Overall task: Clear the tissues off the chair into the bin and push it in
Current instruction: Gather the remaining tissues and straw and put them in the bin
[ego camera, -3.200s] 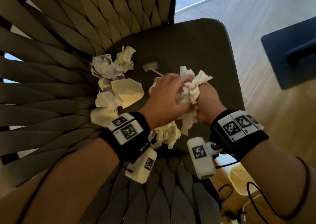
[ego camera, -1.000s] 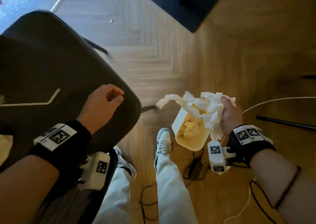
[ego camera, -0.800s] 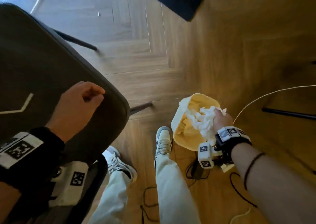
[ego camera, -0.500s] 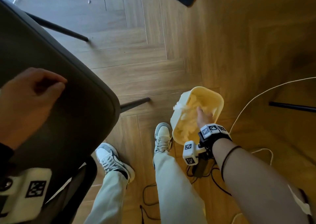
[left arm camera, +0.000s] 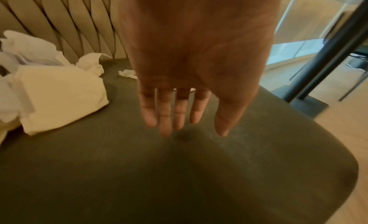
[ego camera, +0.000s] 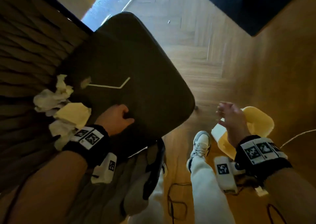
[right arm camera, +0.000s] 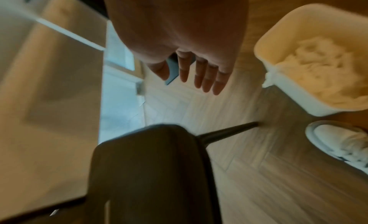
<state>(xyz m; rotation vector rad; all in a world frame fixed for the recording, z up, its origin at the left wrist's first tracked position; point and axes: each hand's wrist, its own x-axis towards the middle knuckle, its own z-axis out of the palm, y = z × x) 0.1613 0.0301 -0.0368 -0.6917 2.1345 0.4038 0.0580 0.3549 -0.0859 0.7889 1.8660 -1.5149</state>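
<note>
Hands both empty; fingers straight, relaxed.
Left hand [left arm camera: 191,73] over dark green padded chair seat [ego camera: 136,66]; crumpled white tissues [ego camera: 56,102] against woven backrest; right hand [ego camera: 230,116] above pale yellow plastic bin [right arm camera: 282,38] on bare wood floor [ego camera: 213,66] beside seat edge.

The right hand [ego camera: 230,119] hides part of the bin [ego camera: 259,119]; the tissues [right arm camera: 326,70] inside look blurred.

One chair [ego camera: 130,56], one bin [ego camera: 259,119], two hands, one straw [ego camera: 109,86], several crumpled tissues [ego camera: 56,104].
</note>
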